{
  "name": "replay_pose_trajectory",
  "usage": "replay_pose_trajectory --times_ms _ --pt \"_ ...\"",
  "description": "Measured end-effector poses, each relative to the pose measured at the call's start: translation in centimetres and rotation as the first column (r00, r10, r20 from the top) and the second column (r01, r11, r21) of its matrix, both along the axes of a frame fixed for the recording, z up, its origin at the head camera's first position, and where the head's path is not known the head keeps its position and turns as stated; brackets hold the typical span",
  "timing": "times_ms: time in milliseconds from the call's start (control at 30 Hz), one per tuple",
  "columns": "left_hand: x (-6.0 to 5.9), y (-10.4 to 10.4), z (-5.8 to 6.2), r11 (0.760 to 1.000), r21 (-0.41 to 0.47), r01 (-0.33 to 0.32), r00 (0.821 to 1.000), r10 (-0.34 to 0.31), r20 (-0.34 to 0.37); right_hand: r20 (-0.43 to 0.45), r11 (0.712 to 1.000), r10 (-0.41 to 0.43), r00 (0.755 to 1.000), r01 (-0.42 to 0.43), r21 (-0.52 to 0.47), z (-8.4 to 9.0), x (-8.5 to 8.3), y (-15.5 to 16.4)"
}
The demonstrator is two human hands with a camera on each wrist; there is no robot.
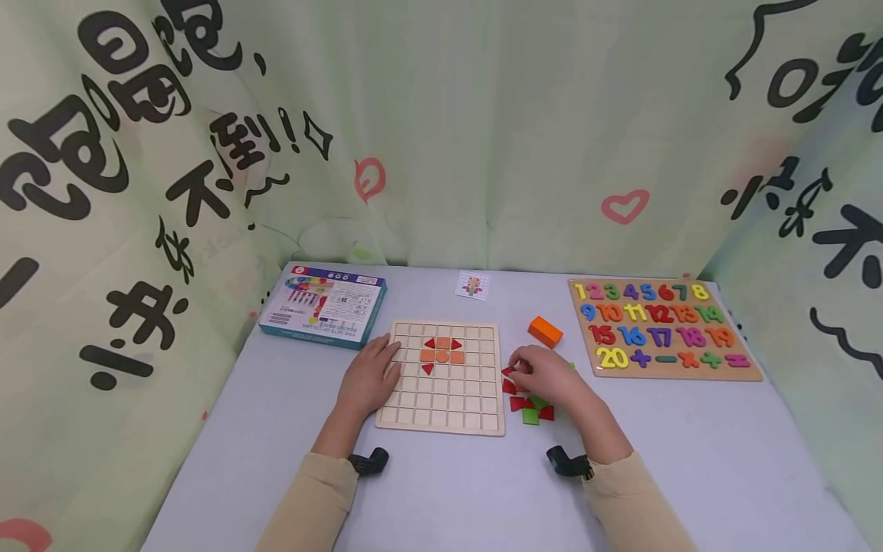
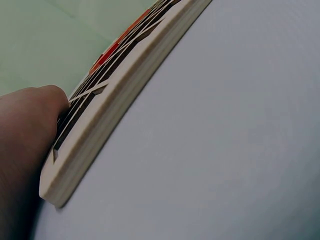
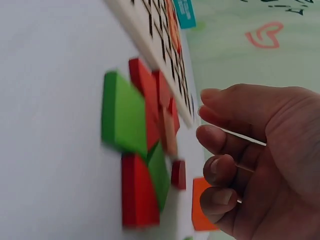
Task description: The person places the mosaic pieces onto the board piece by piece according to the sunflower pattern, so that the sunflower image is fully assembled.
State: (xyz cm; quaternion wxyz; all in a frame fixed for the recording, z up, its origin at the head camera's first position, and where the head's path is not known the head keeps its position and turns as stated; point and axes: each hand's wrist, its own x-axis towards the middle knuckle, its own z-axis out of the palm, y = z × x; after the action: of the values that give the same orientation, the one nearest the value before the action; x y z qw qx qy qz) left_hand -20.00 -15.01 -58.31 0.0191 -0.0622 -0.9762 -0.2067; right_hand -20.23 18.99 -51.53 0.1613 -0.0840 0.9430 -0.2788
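My left hand (image 1: 370,373) rests on the left edge of a wooden grid board (image 1: 441,418), fingers stretched along it. In the left wrist view the thumb (image 2: 35,112) lies against the board's rim. On the grid, red triangles (image 1: 428,369) surround a row of orange squares (image 1: 457,357) with an orange round piece (image 1: 442,356) in the middle. My right hand (image 1: 545,372) hovers by the board's right edge, above loose tiles, with thumb and index tips close together. A red tile (image 1: 508,371) lies near those fingertips; whether anything is pinched between them I cannot tell.
Beside the board lie green tiles (image 3: 120,112) and red tiles (image 3: 140,190). An orange block (image 1: 546,332) stands behind the right hand. Farther back are a boxed game (image 1: 324,305), a small pattern card (image 1: 472,285) and a number puzzle board (image 1: 665,330).
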Motion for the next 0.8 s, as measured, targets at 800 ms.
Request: replay_pose_trajectory --times_ms 800 --pt "0.0 0.1 0.1 1.0 -0.009 0.001 1.0 -0.001 0.0 -0.007 0.997 0.037 0.999 -0.036 0.067 -1.6 1.2 3.0"
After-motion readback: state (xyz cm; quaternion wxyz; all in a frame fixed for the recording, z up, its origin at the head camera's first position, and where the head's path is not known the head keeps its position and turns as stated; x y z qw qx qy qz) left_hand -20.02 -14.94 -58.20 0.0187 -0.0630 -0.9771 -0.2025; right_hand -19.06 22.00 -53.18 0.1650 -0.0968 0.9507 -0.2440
